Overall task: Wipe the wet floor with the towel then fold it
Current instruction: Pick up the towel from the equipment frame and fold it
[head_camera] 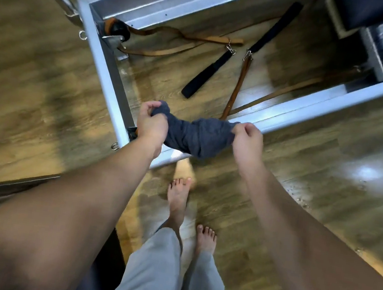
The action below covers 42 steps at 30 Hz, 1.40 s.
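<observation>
Pinching the dark grey towel (194, 135) at both ends, left hand (150, 125) with fingers curled round one bunched corner, right hand (248, 141) with thumb and fingers nipped on the other edge. Towel hangs crumpled between the hands, off the wooden floor (30, 101), over the corner of a silver metal frame (106, 75). Inside the frame: brown straps (237, 87) with clips and black handle loops (206, 75). Bare feet (177, 197) and grey trousers (154, 271) below. Water droplets (301, 198) and glare on the floor at right.
</observation>
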{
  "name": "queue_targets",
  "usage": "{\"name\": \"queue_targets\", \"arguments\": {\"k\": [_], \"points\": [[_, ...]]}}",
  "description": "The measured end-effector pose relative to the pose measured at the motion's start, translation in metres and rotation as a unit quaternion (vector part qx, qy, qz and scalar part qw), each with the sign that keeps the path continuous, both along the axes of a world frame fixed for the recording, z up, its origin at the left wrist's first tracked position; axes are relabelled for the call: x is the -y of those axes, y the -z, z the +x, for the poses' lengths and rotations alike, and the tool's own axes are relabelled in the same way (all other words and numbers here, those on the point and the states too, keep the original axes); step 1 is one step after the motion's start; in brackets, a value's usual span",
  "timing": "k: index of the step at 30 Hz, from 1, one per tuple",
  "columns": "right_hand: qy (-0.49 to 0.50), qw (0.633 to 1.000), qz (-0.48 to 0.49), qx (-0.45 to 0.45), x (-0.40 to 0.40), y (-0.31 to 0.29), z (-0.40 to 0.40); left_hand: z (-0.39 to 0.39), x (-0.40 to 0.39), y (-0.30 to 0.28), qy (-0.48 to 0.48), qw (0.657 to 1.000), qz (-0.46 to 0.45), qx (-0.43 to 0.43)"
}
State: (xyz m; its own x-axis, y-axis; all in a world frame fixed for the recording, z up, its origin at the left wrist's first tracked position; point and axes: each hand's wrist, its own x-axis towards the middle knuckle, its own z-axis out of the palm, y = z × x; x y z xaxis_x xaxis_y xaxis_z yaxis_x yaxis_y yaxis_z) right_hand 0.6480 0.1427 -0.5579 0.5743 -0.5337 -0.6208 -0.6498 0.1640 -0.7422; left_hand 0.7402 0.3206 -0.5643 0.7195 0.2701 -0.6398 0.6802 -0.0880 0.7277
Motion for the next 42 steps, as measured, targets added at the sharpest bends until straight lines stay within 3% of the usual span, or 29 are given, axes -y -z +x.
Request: {"name": "queue_targets", "arguments": {"k": [10,13,18,21,23,25,27,29,31,34,35,36,39,42], "points": [[0.109,0.981,-0.027,0.161,0.087,-0.234,0.014,0.042,0.025,-0.252,-0.065,0.982,-0.031,0.177],[0.137,0.967,0.063,0.208,0.103,-0.312,0.019,0.041,0.035,-0.333,-0.067,0.974,-0.054,0.208],[0.152,0.904,0.218,0.335,0.12,-0.447,0.01,0.033,0.042,-0.466,-0.025,0.968,-0.07,0.238],[0.1,0.874,0.23,0.417,0.121,-0.493,0.0,0.02,0.046,-0.528,-0.027,0.955,-0.192,0.223],[0.036,0.874,0.156,0.458,0.121,-0.513,-0.008,0.01,0.048,-0.561,-0.044,0.939,-0.248,0.233],[-0.039,0.886,-0.044,0.46,0.124,-0.525,-0.017,0.001,0.049,-0.586,-0.036,0.929,-0.273,0.247],[-0.094,0.855,-0.278,0.427,0.128,-0.531,-0.026,-0.007,0.052,-0.605,-0.015,0.924,-0.263,0.277],[-0.116,0.791,-0.457,0.391,0.133,-0.537,-0.035,-0.013,0.055,-0.623,0.007,0.919,-0.233,0.318],[-0.122,0.715,-0.575,0.378,0.14,-0.543,-0.043,-0.019,0.052,-0.639,0.035,0.909,-0.201,0.363],[-0.103,0.565,-0.749,0.33,0.151,-0.556,-0.052,-0.026,0.041,-0.656,0.097,0.88,-0.169,0.434],[-0.103,0.542,-0.778,0.299,0.153,-0.56,-0.054,-0.029,0.038,-0.661,0.118,0.865,-0.165,0.458],[-0.103,0.546,-0.787,0.269,0.152,-0.564,-0.055,-0.032,0.036,-0.665,0.137,0.852,-0.155,0.481],[-0.079,0.603,-0.761,0.227,0.138,-0.578,-0.054,-0.041,0.034,-0.681,0.18,0.825,-0.079,0.531],[-0.04,0.714,-0.644,0.27,0.122,-0.599,-0.051,-0.048,0.028,-0.696,0.203,0.804,0.095,0.551]]}}
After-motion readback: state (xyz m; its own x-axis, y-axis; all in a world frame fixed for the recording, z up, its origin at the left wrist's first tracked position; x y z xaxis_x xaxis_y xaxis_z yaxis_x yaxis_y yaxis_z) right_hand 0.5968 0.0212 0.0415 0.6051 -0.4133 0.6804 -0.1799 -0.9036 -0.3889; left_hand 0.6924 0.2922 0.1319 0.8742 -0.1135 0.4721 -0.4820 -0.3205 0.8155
